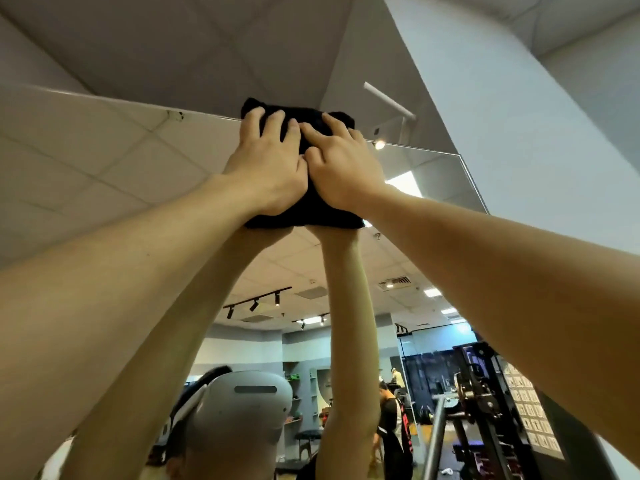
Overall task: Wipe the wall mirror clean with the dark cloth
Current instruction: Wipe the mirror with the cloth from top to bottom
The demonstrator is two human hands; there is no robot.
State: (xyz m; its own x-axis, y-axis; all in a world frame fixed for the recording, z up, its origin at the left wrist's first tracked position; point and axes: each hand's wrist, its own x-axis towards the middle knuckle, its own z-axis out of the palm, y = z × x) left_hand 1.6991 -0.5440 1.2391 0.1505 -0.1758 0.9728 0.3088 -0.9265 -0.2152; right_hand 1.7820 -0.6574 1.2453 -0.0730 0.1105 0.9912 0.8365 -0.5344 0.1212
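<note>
Both hands flat, fingers spread: left hand [266,164] and right hand [341,168] pressed the dark cloth [304,216] against the wall mirror [104,161] at its top edge. Risk: cloth overran the edge, corner stayed unwiped.

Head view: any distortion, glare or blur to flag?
Head view: wide-angle bend curves the mirror top edge and stretches the forearms; the cloth is crushed to black, no texture; small ceiling-light glints beside the right hand; left hand sharp, reflected gym softer.
</note>
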